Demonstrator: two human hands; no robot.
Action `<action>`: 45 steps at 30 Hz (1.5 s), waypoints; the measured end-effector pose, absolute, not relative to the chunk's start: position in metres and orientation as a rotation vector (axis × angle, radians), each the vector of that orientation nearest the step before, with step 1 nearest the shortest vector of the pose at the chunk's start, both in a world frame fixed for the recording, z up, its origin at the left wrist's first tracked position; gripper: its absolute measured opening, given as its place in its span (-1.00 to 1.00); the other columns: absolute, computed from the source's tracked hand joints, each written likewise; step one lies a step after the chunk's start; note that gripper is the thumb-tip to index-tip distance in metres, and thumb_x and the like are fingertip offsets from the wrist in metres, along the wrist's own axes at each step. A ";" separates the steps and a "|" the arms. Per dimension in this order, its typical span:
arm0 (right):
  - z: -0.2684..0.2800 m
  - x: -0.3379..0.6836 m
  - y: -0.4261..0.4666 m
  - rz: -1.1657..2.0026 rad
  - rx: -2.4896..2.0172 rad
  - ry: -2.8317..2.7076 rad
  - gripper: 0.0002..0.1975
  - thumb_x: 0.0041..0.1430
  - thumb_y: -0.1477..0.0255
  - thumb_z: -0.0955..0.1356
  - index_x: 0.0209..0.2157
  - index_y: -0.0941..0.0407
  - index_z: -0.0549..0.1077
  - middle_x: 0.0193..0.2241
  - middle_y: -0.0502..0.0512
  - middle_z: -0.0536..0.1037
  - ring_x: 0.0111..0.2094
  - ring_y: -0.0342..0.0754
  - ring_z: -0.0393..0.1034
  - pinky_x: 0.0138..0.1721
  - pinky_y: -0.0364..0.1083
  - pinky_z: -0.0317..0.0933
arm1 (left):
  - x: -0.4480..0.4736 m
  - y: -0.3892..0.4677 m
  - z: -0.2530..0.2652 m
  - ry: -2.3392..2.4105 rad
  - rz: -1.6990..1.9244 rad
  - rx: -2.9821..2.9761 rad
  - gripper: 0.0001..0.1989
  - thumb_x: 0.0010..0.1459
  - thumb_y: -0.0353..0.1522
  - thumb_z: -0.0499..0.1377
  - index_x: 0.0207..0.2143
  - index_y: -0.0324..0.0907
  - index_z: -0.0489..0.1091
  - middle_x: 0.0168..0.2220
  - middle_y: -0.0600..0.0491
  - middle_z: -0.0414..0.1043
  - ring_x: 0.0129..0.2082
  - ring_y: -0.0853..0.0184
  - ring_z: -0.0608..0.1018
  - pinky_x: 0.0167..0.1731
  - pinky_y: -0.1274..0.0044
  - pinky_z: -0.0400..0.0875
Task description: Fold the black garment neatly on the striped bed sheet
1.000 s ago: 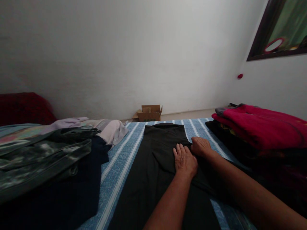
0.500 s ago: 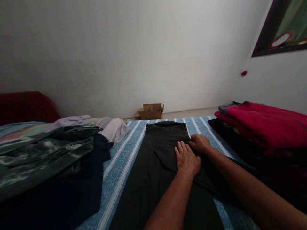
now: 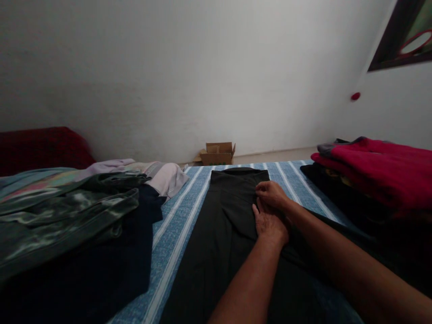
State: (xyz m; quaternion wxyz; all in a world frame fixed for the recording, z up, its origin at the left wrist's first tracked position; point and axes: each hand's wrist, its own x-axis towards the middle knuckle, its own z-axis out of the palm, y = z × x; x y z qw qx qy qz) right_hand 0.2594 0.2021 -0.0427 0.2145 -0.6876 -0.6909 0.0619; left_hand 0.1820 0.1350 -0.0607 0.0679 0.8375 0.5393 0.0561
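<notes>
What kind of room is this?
Probably a bedroom. A blue striped sheet covers what looks like a bed, with a dark garment spread flat under both hands, the left hand and right hand, and piles of clothes, like the folded red cloth.

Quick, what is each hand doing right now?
Left hand: open, flat on the black garment.
Right hand: on the same garment; grip cannot be told.

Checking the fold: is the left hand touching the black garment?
Touching. The head view shows the left hand lying palm-down on the black garment, with no gap beneath it, beside the right hand.
</notes>
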 end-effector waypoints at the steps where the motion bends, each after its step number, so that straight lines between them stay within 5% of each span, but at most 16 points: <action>1: -0.044 0.258 0.206 0.200 -1.894 -1.904 -0.81 0.05 0.46 0.29 -0.32 0.03 0.52 -0.36 -0.02 0.56 -0.30 -0.11 0.42 -0.33 -0.24 0.16 | 0.182 0.135 -0.060 1.614 0.151 2.530 -0.29 0.12 -0.20 -0.06 0.27 -0.24 -0.17 0.30 -0.12 -0.21 0.26 -0.01 -0.14 0.17 0.12 -0.19; 8: -0.054 0.248 0.223 0.221 -1.827 -1.790 -0.65 0.07 0.55 0.21 -0.14 0.07 0.49 -0.17 0.05 0.53 -0.15 -0.09 0.39 -0.18 -0.22 0.18 | 0.180 0.136 -0.062 1.591 0.066 2.571 -0.31 0.16 -0.17 -0.11 0.28 -0.24 -0.23 0.31 -0.12 -0.28 0.27 -0.02 -0.20 0.17 0.12 -0.21; 22: -0.049 0.235 0.219 0.127 -1.844 -1.886 -0.64 0.10 0.59 0.19 -0.10 0.13 0.44 -0.11 0.18 0.45 -0.07 0.00 0.31 -0.09 -0.13 0.15 | 0.179 0.140 -0.069 1.601 0.137 2.631 -0.38 0.21 -0.18 -0.18 0.28 -0.16 -0.25 0.30 -0.06 -0.21 0.26 0.00 -0.12 0.16 0.12 -0.09; 45: -0.041 0.250 0.209 0.111 -1.988 -1.755 -0.67 0.11 0.57 0.17 -0.15 0.13 0.45 -0.18 0.17 0.49 -0.15 -0.04 0.35 -0.22 -0.18 0.15 | 0.179 0.140 -0.066 1.589 0.120 2.589 -0.31 0.14 -0.14 -0.10 0.27 -0.20 -0.16 0.30 -0.10 -0.22 0.26 -0.03 -0.15 0.15 0.11 -0.14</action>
